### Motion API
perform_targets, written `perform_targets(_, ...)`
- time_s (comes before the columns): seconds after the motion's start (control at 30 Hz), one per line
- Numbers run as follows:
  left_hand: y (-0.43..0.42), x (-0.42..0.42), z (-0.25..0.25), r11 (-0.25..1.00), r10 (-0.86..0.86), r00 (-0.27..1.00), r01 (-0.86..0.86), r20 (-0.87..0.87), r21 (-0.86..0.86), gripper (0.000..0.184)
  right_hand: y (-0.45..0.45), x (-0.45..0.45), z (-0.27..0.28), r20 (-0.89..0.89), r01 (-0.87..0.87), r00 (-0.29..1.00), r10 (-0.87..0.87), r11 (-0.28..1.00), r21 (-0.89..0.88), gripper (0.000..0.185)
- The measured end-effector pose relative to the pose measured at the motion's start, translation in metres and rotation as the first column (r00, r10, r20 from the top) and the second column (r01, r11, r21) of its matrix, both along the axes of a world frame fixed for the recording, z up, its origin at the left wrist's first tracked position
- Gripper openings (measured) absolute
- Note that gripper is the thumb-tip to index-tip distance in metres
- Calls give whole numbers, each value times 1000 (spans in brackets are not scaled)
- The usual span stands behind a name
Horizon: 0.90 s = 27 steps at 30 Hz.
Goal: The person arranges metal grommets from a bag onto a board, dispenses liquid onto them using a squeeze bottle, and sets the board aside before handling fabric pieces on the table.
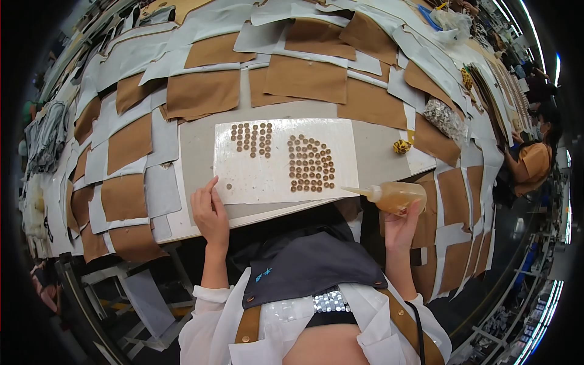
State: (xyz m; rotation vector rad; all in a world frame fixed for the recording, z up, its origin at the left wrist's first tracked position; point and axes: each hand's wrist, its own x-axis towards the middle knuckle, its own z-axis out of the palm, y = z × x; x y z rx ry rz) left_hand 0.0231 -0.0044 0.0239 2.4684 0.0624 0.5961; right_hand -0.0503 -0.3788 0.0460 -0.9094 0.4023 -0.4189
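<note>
My right hand (401,226) is wrapped round a squeeze bottle (398,198) of amber liquid. The bottle lies tilted on its side, its narrow nozzle pointing left over the right edge of a white board (267,182). At the board's lower left edge is my left hand (210,213), fingers stretched out and nothing seen in them. Close to its fingertips lies a single brown button-like disc (229,186). Similar discs stand in rows on the board: a smaller group (252,140) at the upper left and a larger group (311,163) at the right.
Overlapping brown panels (204,94) and white sheets (163,188) surround the board on the table. A yellow-and-black ball-shaped item (401,146) and a clear bag of small pieces (445,118) lie to the right. Farther right is another person (535,161).
</note>
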Motion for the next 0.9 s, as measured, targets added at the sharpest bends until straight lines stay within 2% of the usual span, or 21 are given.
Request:
perform_targets(0.03,0,0,-1,1000,-1,1000,1,4,1,24,7,-3,-1,-19,12,1000,-17,966,-257,61)
perform_targets(0.07,0,0,-1,1000,0,1000,0,1,3,24,10,-5,-2,-33,17,999,-38,867,-497,61)
perform_targets(0.17,0,0,0,1000,1,1000,-1,-8,4,24,10,-7,-7,-10,14,999,-36,603,-798,65)
perform_targets(0.27,-1,0,1,1000,0,1000,0,-9,-1,24,23,-3,4,-4,18,1000,-31,676,-737,68)
perform_targets(0.47,0,0,0,1000,1,1000,-1,-3,10,24,24,1,5,0,-20,1000,30,673,-740,68)
perform_targets(0.57,0,0,-1,1000,1,1000,-1,-4,16,24,11,-4,-7,-44,-49,999,21,570,-820,63)
perform_targets(0.63,1,0,-1,1000,1,1000,-1,-5,20,24,8,-6,-12,-88,-79,995,42,873,-481,60)
perform_targets(0.67,1,0,-1,1000,1,1000,-1,-2,20,24,7,-6,-12,-106,-85,993,59,959,-269,59)
perform_targets(0.7,1,0,-1,1000,0,1000,0,0,19,24,4,-5,-9,-80,-123,990,120,992,-38,59)
perform_targets(0.73,1,0,-1,1000,-1,1000,1,3,18,24,1,-2,-1,-40,-161,984,172,968,194,60)
perform_targets(0.77,0,1,-1,1000,-2,1000,2,6,16,24,-4,2,4,12,-199,977,213,889,413,60)
perform_targets(0.8,0,1,-1,1000,-2,1000,2,9,16,24,-17,7,1,275,-480,868,415,552,682,54)
perform_targets(0.9,1,1,-2,1000,-8,1000,8,22,18,25,-14,11,-1,428,-448,883,192,81,890,56)
